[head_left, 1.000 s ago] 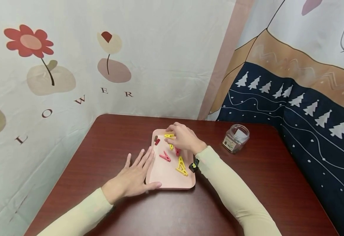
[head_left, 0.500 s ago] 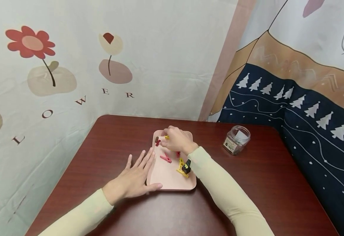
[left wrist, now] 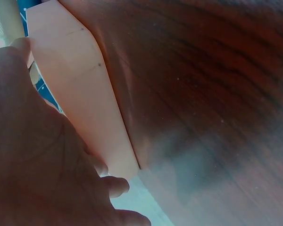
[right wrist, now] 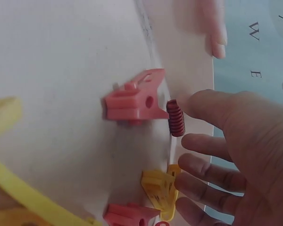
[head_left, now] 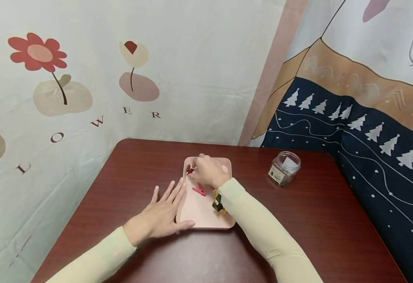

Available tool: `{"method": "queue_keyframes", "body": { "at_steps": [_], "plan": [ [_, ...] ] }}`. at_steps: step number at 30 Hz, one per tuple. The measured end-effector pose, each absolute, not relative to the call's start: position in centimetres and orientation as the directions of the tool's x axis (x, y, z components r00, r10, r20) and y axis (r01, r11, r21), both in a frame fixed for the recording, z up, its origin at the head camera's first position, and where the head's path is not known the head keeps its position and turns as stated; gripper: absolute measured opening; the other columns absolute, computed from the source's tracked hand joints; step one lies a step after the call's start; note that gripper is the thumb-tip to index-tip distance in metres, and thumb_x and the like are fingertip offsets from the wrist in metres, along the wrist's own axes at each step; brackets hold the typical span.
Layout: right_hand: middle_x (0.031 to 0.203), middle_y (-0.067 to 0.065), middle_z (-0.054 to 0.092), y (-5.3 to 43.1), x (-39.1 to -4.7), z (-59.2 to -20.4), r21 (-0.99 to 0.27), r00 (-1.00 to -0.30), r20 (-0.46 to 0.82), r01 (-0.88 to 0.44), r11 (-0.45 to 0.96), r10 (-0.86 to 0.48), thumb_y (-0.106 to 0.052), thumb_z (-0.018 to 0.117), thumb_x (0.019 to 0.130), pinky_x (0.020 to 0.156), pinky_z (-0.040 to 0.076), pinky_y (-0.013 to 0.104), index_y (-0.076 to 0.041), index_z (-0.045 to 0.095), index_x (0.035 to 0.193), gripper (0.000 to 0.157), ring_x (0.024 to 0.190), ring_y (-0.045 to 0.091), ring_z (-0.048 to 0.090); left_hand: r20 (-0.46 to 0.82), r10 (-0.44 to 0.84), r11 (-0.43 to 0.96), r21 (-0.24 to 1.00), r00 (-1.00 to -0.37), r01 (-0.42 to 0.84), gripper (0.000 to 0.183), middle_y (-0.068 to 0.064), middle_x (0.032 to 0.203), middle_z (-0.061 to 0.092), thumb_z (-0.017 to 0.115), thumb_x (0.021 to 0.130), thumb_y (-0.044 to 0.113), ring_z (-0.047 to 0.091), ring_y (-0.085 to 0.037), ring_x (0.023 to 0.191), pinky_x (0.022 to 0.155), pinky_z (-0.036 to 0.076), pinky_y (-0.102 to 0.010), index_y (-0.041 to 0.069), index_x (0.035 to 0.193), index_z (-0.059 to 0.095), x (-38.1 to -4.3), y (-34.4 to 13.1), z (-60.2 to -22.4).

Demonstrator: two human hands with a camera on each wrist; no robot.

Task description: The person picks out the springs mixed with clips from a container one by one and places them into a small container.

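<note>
Along the left edge of a pale pink tray, my left hand lies with its fingers spread and its thumb over the near rim. In the left wrist view that hand is against the tray wall. My right hand reaches over the tray's far left part. Seen from the right wrist, its thumb and index fingertips are right at a dark red ribbed piece, loosely curved with a gap between them. A pink clothespin lies beside that piece. A yellow clothespin sits near the other fingers.
A clear glass jar without a lid stands at the right of the dark red wooden table. Another pink clothespin and yellow pieces lie in the tray. A printed cloth hangs behind the table.
My right hand has moved left and slightly nearer across the tray, from the yellow clothespins to the dark red piece. The left hand has stayed at the tray's edge.
</note>
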State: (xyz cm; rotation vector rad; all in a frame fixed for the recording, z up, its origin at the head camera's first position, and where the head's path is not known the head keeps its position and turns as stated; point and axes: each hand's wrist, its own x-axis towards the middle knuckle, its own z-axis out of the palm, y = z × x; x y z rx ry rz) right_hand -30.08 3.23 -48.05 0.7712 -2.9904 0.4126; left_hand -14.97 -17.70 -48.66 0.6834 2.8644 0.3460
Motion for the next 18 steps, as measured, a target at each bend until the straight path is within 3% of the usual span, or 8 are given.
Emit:
{"method": "queue_keyframes", "body": {
  "at_steps": [5,11,18],
  "plan": [
    [0.116,0.005,0.078,2.99,-29.94,-48.31,-0.233,-0.884,0.096,-0.467,0.853,-0.458,-0.042,0.089,0.103,0.087,0.069,0.043,-0.017,0.086,0.117,0.029,0.102,0.023,0.077,-0.118,0.46,0.869,0.262,-0.88,0.42,0.125,-0.01,0.2,0.004,0.061,0.103,0.088,0.014,-0.047,0.184,0.138,0.011,-0.089,0.006,0.187,0.017,-14.9,-17.68,-48.77],
    [0.105,0.002,0.076,2.94,-29.92,-48.63,-0.226,-0.882,0.13,-0.471,0.853,-0.452,-0.04,0.089,0.101,0.078,0.066,0.044,-0.019,0.086,0.101,0.02,0.093,0.019,0.073,-0.123,0.461,0.87,0.261,-0.879,0.419,0.125,-0.01,0.2,0.003,0.06,0.103,0.088,0.014,-0.047,0.184,0.139,0.011,-0.089,0.006,0.187,0.017,-14.91,-17.65,-48.76],
    [0.1,0.001,0.074,2.72,-30.19,-48.99,-0.213,-0.887,0.131,-0.462,0.861,-0.443,-0.04,0.089,0.102,0.074,0.062,0.04,-0.021,0.082,0.091,0.023,0.089,0.021,0.071,-0.126,0.459,0.871,0.258,-0.879,0.417,0.125,-0.01,0.2,0.002,0.06,0.104,0.088,0.013,-0.046,0.184,0.139,0.01,-0.088,0.006,0.188,0.016,-14.86,-17.64,-48.66]
  ]
}}
